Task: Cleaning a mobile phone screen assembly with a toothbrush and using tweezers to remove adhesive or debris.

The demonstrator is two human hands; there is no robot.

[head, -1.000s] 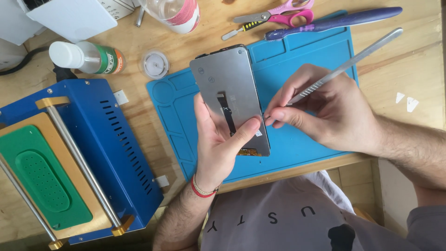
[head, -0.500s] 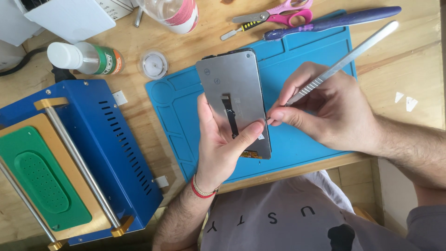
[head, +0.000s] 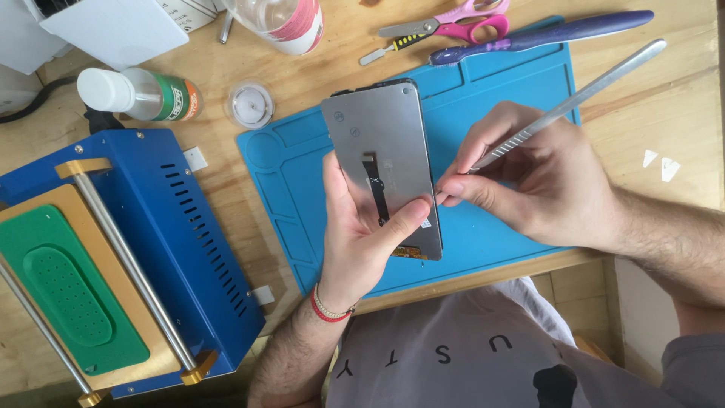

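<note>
My left hand (head: 362, 242) holds a phone display panel (head: 381, 143) back side up, thumb across its lower part beside a black flex cable (head: 375, 181). The panel hovers above a blue silicone work mat (head: 483, 234). My right hand (head: 529, 174) pinches a long metal spatula tool (head: 596, 83) like a pen. Its tip meets the panel's right edge at about mid-height, hidden behind my fingertips. The handle points up and to the right.
A blue machine with a green pad (head: 68, 295) and a metal rod (head: 128, 264) fills the left. At the table's back lie a white-capped bottle (head: 140, 94), a small round lid (head: 249, 104), a clear bottle (head: 283, 19), pink scissors (head: 453, 26) and a purple tool (head: 544, 34).
The panel has shifted slightly up and right in my left hand. My right hand has slid the spatula tip a little higher along the panel's right edge.
</note>
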